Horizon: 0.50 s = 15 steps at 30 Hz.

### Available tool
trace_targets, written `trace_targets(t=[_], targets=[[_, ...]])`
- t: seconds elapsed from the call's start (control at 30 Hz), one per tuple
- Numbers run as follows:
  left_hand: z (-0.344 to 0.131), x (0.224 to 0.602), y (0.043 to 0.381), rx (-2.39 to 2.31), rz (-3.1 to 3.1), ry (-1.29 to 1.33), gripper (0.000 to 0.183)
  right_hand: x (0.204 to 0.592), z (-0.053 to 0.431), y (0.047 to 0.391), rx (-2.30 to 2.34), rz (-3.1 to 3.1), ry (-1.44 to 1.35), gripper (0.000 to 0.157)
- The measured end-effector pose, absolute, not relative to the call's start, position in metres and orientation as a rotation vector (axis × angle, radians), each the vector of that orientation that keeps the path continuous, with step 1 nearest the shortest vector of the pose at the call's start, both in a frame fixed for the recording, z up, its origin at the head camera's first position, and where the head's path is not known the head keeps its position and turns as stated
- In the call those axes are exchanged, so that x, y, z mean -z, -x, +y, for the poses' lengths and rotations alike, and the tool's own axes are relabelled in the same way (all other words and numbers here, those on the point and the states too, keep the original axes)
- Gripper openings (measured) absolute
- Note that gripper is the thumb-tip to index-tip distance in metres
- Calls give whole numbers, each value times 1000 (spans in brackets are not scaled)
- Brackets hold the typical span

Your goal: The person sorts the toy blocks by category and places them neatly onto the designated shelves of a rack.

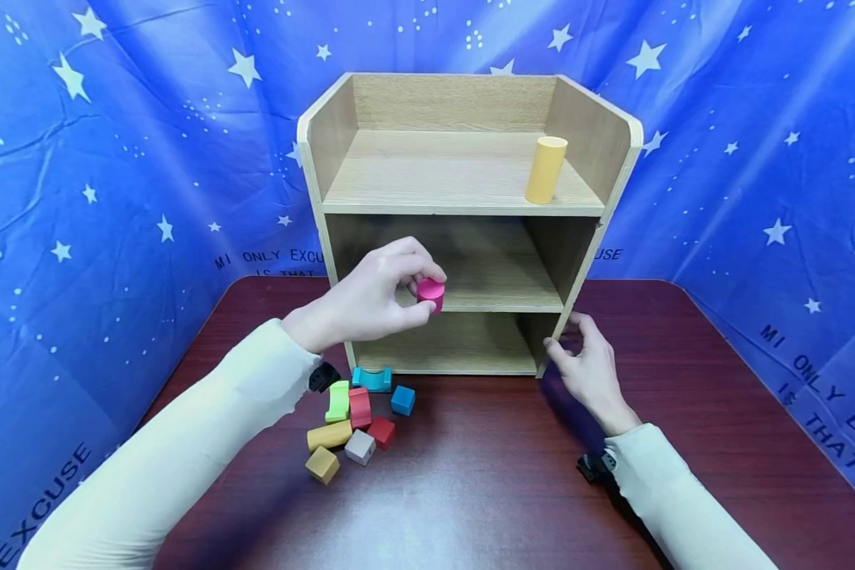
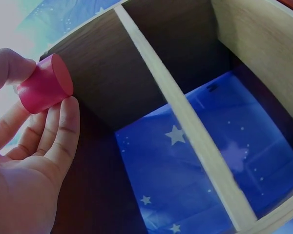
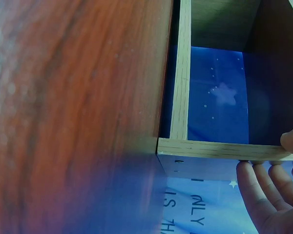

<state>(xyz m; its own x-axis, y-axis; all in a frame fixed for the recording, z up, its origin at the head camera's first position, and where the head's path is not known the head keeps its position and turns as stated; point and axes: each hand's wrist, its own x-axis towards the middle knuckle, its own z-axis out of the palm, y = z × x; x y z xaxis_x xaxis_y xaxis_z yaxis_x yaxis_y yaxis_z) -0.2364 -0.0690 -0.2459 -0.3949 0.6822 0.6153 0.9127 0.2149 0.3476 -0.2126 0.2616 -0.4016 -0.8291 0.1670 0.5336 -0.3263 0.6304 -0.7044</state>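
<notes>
My left hand [image 1: 378, 294] pinches a short pink cylinder block [image 1: 431, 294] between thumb and fingers, in front of the middle compartment of a wooden shelf [image 1: 427, 209]. The left wrist view shows the same pink cylinder block [image 2: 46, 84] at the fingertips, apart from the boards. With its thumb on the front edge and fingers along the outer face, my right hand [image 1: 590, 372] grips the shelf's right side panel low down. In the right wrist view the fingers [image 3: 256, 187] lie against that panel. A tall yellow cylinder block [image 1: 545, 170] stands upright on the top board, toward the right.
Below my left forearm several blocks lie on the dark red table [image 1: 470, 491]: a teal arch [image 1: 373, 380], a blue cube [image 1: 402, 400], a green arch [image 1: 338, 401], a red arch [image 1: 359, 408], a yellow cylinder [image 1: 330, 435] and other cubes. Blue star-patterned cloth [image 1: 150, 158] hangs behind.
</notes>
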Motion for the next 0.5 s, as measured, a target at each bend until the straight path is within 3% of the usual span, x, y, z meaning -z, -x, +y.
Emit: trace_targets(t=[0.5], targets=[[-58, 213, 234, 913, -2142, 1514, 23, 402, 261, 213, -1135, -2293, -107, 35]])
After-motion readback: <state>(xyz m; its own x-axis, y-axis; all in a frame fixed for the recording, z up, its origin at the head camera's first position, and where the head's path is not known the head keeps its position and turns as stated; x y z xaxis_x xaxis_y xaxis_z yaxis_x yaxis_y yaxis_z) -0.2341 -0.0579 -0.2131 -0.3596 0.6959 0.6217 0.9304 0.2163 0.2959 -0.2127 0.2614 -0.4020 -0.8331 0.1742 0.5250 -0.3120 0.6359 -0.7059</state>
